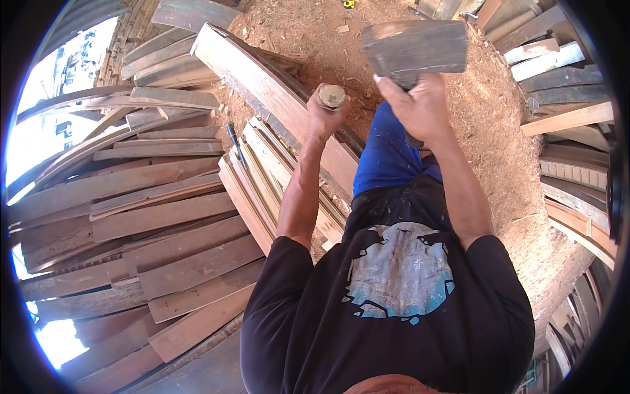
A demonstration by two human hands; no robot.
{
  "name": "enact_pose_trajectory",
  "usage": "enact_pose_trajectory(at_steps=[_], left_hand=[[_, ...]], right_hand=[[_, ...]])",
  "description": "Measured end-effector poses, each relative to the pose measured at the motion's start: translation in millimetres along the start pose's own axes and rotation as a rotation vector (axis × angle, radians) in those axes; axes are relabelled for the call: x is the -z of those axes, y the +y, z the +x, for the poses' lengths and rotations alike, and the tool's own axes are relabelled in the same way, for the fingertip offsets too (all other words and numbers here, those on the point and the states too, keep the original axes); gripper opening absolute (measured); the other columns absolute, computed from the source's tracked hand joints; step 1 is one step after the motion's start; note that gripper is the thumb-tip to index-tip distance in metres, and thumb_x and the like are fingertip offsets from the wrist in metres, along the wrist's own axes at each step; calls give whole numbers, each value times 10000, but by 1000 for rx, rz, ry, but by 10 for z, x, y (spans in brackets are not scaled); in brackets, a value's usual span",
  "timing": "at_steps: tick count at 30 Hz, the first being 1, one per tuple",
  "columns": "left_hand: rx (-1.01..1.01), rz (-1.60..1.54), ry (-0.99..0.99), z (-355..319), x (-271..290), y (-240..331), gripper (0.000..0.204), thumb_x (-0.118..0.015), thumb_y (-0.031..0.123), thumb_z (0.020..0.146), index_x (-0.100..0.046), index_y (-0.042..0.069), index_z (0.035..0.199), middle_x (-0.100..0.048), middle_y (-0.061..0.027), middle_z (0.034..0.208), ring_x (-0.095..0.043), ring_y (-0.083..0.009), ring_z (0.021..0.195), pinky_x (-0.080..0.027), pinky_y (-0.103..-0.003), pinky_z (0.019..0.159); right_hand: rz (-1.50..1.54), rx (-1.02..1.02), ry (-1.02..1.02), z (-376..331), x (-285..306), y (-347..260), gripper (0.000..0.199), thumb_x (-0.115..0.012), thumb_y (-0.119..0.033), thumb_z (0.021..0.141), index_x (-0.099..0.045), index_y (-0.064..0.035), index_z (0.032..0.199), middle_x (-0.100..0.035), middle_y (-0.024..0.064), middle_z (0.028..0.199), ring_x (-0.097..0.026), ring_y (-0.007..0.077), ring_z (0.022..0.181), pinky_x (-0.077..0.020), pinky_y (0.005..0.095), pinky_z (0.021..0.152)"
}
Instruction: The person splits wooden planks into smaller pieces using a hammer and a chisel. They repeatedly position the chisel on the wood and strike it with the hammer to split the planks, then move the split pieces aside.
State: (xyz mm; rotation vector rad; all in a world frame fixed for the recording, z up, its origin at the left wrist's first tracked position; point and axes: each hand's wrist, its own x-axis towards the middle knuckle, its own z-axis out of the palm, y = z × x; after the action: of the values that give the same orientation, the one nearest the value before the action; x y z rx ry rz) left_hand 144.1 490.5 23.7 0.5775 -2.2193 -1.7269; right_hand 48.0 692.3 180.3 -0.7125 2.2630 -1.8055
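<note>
My left hand [325,119] is closed around an upright tool, probably a chisel, whose round pale wooden handle end [332,96] faces up. Its lower part is hidden under the fist. The fist is over a long wooden beam [279,108] that slants from the far left toward my legs. My right hand [420,108] grips the handle of a wooden mallet with a broad dark head [417,47]. That head is raised, to the right of the left fist and apart from it.
Boards [170,236] are piled along the left. Narrow strips [262,177] lie beside the beam, with a dark-handled tool [233,141] on them. More timber [577,118] is stacked at the right. Wood chips cover the ground [492,151]. A small yellow object [349,4] is at the far edge.
</note>
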Motion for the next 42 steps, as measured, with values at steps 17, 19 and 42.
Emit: enact_pose_trajectory(at_steps=[17,19,42], left_hand=[[51,166,-102,-197,-20,5,228,-750,72,821,-672,16,1028,-732,-56,992,-653,-90,894,-541,-286,768],[24,74,-30,-307,-79,-160,194,-751,80,830,-669,35,1000,-726,-51,934,-658,-93,860,-542,-283,753],[31,7,81,100,-35,78,205,-776,71,810,-591,63,898,-615,35,791,-566,-59,725,-487,-249,656]], right_hand=[[-747,-53,-606,76,-468,504,338,-681,-283,836,-654,7,1009,-699,226,850,-688,410,824,-546,487,732],[-633,-41,-527,36,-437,579,347,-684,-278,829,-650,13,1015,-695,231,846,-685,412,835,-541,492,742],[44,-19,-28,57,18,282,235,-718,-185,853,-694,-14,1014,-720,169,889,-698,276,786,-533,377,731]])
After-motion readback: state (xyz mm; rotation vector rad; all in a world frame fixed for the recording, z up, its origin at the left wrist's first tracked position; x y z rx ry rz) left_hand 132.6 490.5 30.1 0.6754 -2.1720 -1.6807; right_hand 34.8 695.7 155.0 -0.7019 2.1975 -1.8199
